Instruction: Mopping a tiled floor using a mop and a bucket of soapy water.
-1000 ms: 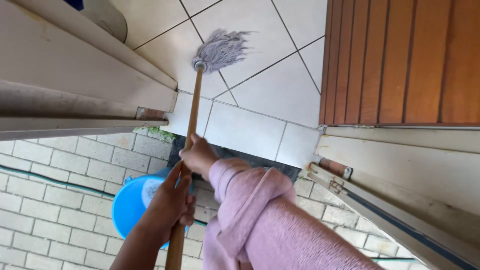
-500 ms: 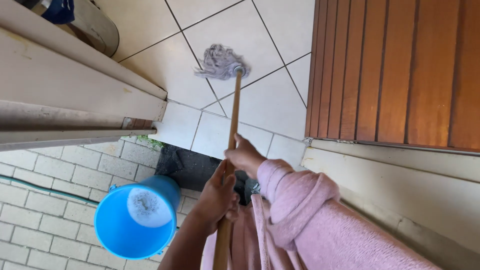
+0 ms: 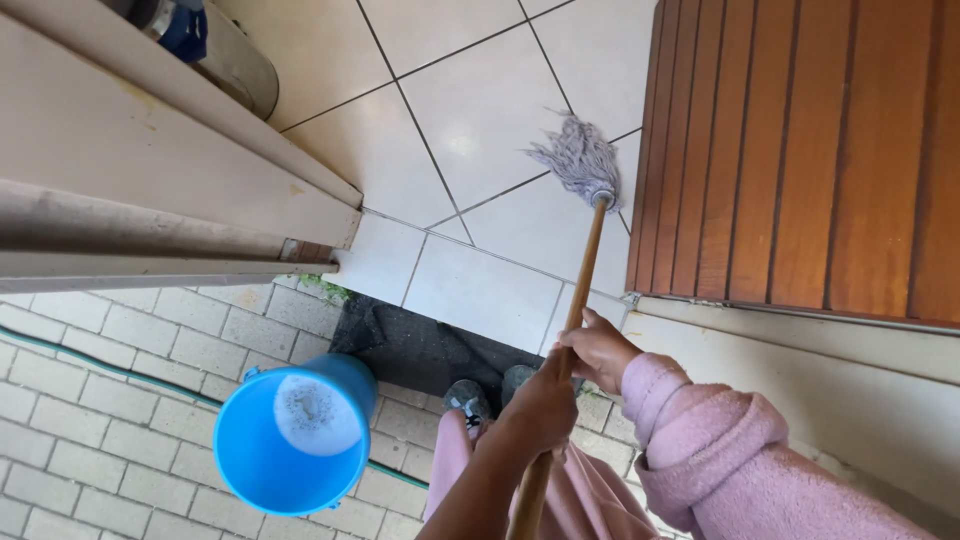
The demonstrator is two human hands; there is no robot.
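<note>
Both hands are gripping a wooden mop handle: left hand lower, right hand above. The grey string mop head is sweeping rightward across the tiled floor, now nearing the wooden door. A blue bucket is standing on brick paving.

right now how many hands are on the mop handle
2. The right hand grips the mop handle higher up, nearer the mop head. The left hand grips it just below, toward the person's body. No other hands show.
</note>
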